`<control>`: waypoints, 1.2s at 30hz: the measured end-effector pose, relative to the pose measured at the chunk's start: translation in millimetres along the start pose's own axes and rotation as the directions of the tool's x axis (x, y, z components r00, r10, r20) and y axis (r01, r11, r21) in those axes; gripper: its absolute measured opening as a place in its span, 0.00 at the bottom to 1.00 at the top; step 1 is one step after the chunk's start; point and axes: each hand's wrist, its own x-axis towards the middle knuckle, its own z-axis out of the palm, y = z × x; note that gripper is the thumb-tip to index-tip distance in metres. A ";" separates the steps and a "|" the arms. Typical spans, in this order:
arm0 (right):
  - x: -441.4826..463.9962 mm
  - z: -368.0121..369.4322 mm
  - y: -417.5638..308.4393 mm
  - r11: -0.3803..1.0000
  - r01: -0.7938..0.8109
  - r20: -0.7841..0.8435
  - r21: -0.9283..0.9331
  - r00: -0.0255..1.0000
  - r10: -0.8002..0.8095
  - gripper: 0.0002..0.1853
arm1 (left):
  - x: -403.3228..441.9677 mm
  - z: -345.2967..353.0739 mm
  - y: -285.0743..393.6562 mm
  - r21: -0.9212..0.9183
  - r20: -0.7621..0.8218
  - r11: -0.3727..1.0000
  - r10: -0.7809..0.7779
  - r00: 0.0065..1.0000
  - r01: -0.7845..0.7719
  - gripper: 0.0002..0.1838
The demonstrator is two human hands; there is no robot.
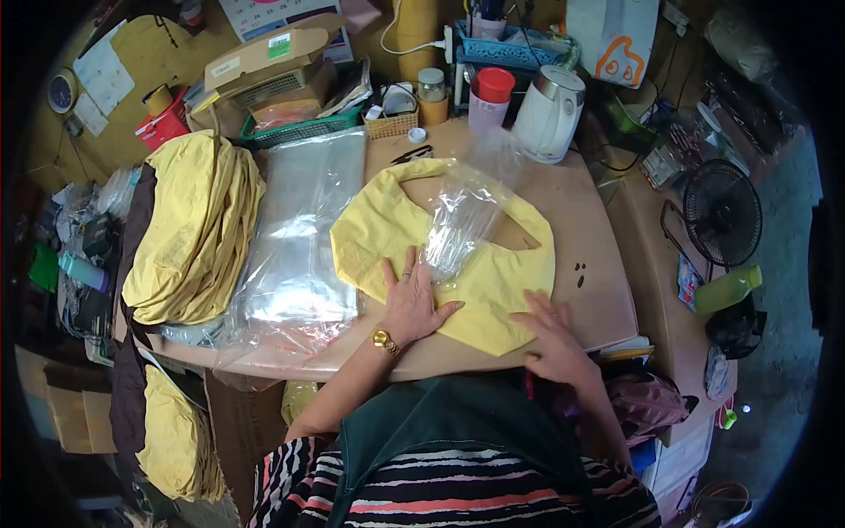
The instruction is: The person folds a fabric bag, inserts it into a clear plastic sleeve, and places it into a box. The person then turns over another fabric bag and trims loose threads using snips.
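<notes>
A yellow cloth bag (pixel 387 216) with a wide loop handle lies flat on the tabletop in front of me. Across its opening rests a crumpled clear plastic bag (pixel 462 220). My left hand (pixel 414 299), with a gold watch at the wrist, presses on the cloth near the plastic's lower end, fingers spread. On the bag's lower right edge is my right hand (pixel 554 336), fingers apart and a little blurred. To the left lies a stack of clear plastic sleeves (pixel 304 220). Beyond it sits a thick pile of folded yellow bags (pixel 194 229).
A white electric kettle (pixel 547 114) and a pink cup with a red lid (pixel 491 97) stand at the back. Green basket (pixel 304 128), jar (pixel 432 97) and cardboard box (pixel 273 57) line the far edge. A black fan (pixel 722 211) is on the right.
</notes>
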 end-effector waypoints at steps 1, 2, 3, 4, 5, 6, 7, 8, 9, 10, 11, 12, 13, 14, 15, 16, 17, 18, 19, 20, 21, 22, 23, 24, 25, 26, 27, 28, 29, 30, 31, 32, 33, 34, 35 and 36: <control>-3.9 4.5 16.4 1.000 0.010 0.004 -0.001 1.000 -0.010 0.30 | -2.0 -4.5 0.2 0.003 -0.004 1.000 -0.010 1.000 0.010 0.50; -4.4 17.4 35.2 0.992 0.011 -0.109 -0.127 0.994 -0.024 0.29 | -4.3 -8.2 -0.3 0.114 -0.102 0.985 -0.116 0.988 0.127 0.47; -1.7 21.9 40.1 0.968 -0.006 -0.220 -0.251 0.974 -0.051 0.28 | -5.7 -10.4 -1.4 0.209 -0.210 0.946 -0.205 0.956 0.248 0.44; 2.3 23.8 42.6 0.960 0.049 -0.276 -0.277 0.953 -0.129 0.28 | -5.2 0.2 -12.3 0.220 -0.231 0.930 -0.244 0.942 0.295 0.44; 10.4 25.0 43.1 0.958 0.057 -0.271 -0.280 0.953 -0.137 0.28 | -3.7 -0.6 -13.0 0.218 -0.236 0.928 -0.250 0.939 0.302 0.44; 19.8 28.8 44.5 0.942 0.088 -0.302 -0.325 0.934 -0.191 0.25 | -2.1 -1.9 -14.2 0.199 -0.195 0.940 -0.239 0.951 0.277 0.44; 27.0 28.9 45.6 0.921 0.114 -0.329 -0.372 0.912 -0.246 0.23 | -0.6 -3.1 -14.7 0.178 -0.154 0.951 -0.225 0.962 0.251 0.45; 32.3 24.8 46.0 0.919 0.120 -0.328 -0.375 0.910 -0.253 0.23 | 0.5 -4.5 -14.5 0.171 -0.136 0.954 -0.224 0.965 0.246 0.46; 37.1 20.3 46.2 0.904 0.207 -0.387 -0.373 0.851 -0.355 0.20 | -0.8 -4.7 -14.5 0.171 -0.141 0.953 -0.229 0.963 0.251 0.46; 43.5 15.3 45.8 0.879 0.295 -0.442 -0.375 0.777 -0.449 0.17 | -3.1 -4.7 -15.0 0.166 -0.122 0.957 -0.218 0.968 0.236 0.49; 51.7 3.9 38.4 0.875 0.304 -0.439 -0.377 0.773 -0.458 0.17 | -4.6 -4.8 -15.2 0.161 -0.104 0.962 -0.207 0.973 0.222 0.52; 60.6 -15.0 20.8 0.880 0.339 -0.494 -0.334 0.732 -0.469 0.14 | -6.6 -6.2 -11.3 0.163 -0.113 0.959 -0.213 0.970 0.230 0.52; 67.6 -36.0 -2.0 0.882 0.373 -0.547 -0.287 0.692 -0.471 0.11 | -11.7 -5.7 -1.5 0.075 -0.042 0.986 -0.148 0.988 0.151 0.49; 75.5 -62.3 -38.8 0.845 0.343 -0.490 -0.410 0.698 -0.522 0.09 | -17.6 -1.8 9.0 -0.020 0.024 0.997 -0.074 0.997 0.074 0.47; 84.6 -82.0 -69.2 0.833 0.334 -0.386 -0.440 0.768 -0.511 0.11 | -24.2 37.3 2.8 0.053 0.092 0.999 0.000 0.996 -0.005 0.45; 95.4 -94.0 -86.4 0.820 0.326 -0.277 -0.471 0.828 -0.488 0.14 | -29.5 34.4 7.6 -0.347 0.080 0.938 0.048 0.996 -0.018 0.45; 108.5 -97.8 -87.0 0.819 0.327 -0.276 -0.471 0.827 -0.489 0.14 | -28.1 12.4 13.5 -0.556 0.045 0.830 -0.022 0.999 0.043 0.44; 122.8 -100.8 -85.2 0.810 0.379 -0.182 -0.447 0.848 -0.497 0.13 | -26.7 -9.9 19.6 -0.738 0.009 0.671 -0.093 0.996 0.069 0.44; 139.0 -103.9 -85.1 0.802 0.428 -0.087 -0.417 0.860 -0.504 0.13 | -31.4 -30.2 -4.2 -0.814 0.117 0.536 -0.226 0.967 0.224 0.44; 160.1 -106.7 -92.9 0.827 0.403 0.069 -0.393 0.909 -0.411 0.11 | -39.7 -52.4 -31.3 -0.855 0.241 0.369 -0.338 0.910 0.364 0.43; 183.8 -107.6 -103.1 0.849 0.376 0.228 -0.372 0.923 -0.309 0.10 | -43.7 -101.9 -27.3 -0.899 0.250 0.155 -0.587 0.770 0.411 0.40; 214.6 -104.7 -105.6 0.900 0.328 0.460 -0.288 0.872 -0.170 0.11 | -62.6 -118.8 -70.9 -0.871 0.117 0.339 -0.562 0.819 0.356 0.41; 240.4 -91.5 -102.1 0.942 0.254 0.671 -0.219 0.740 -0.043 0.12 | -80.5 -150.0 -89.5 -0.867 0.095 0.360 -0.559 0.824 0.345 0.42; 254.6 -71.3 -91.0 0.940 0.263 0.676 -0.215 0.735 -0.051 0.12 | -85.4 -181.0 -84.7 -0.902 -0.005 0.343 -0.615 0.788 0.262 0.42; 269.5 -51.9 -74.6 0.891 0.414 0.611 -0.188 0.760 -0.224 0.15 | -88.7 -203.5 -83.9 -0.926 -0.106 0.336 -0.666 0.739 0.170 0.42; 283.0 -35.4 -59.8 0.814 0.554 0.534 -0.174 0.748 -0.395 0.17 | -101.7 -214.3 -103.9 -0.930 -0.102 0.310 -0.739 0.666 0.200 0.42; 294.6 -19.9 -47.0 0.809 0.563 0.535 -0.170 0.742 -0.404 0.17 | -112.5 -222.7 -119.9 -0.932 -0.097 0.280 -0.804 0.586 0.230 0.43; 304.1 -5.3 -34.7 0.846 0.522 0.560 -0.111 0.736 -0.380 0.18 | -111.5 -230.2 -114.6 -0.894 -0.239 0.401 -0.807 0.541 0.202 0.39; 308.6 0.3 -26.6 0.878 0.476 0.587 -0.055 0.726 -0.357 0.19 | -115.9 -233.7 -120.4 -0.892 -0.245 0.404 -0.810 0.533 0.203 0.39; 301.4 -4.4 -26.5 0.907 0.419 0.517 0.041 0.768 -0.378 0.19 | -122.5 -236.0 -128.5 -0.747 -0.206 0.530 -0.759 0.617 0.402 0.33; 298.3 -11.2 -26.8 0.903 0.427 0.521 0.042 0.762 -0.385 0.19 | -127.7 -236.4 -134.8 -0.542 -0.136 0.633 -0.715 0.686 0.553 0.27; 293.0 -21.5 -32.3 0.919 0.395 0.587 -0.019 0.748 -0.310 0.19 | -121.5 -230.0 -132.0 -0.502 -0.078 0.602 -0.746 0.661 0.620 0.16; 288.9 -26.3 -32.0 0.927 0.364 0.646 -0.084 0.729 -0.228 0.19 | -116.2 -224.3 -130.9 -0.220 -0.128 0.766 -0.636 0.761 0.604 0.15; 287.0 -23.5 -18.3 0.953 0.300 0.717 -0.051 0.675 -0.174 0.19 | -110.9 -218.6 -129.8 0.089 -0.176 0.843 -0.511 0.842 0.530 0.16; 283.2 -20.9 -4.9 0.973 0.228 0.781 -0.025 0.612 -0.123 0.19 | -101.0 -214.5 -123.4 0.171 -0.106 0.826 -0.527 0.843 0.538 0.19; 271.8 -27.2 -5.9 0.973 0.231 0.785 -0.029 0.608 -0.121 0.19 | -94.3 -208.7 -116.5 0.166 -0.108 0.824 -0.531 0.841 0.542 0.19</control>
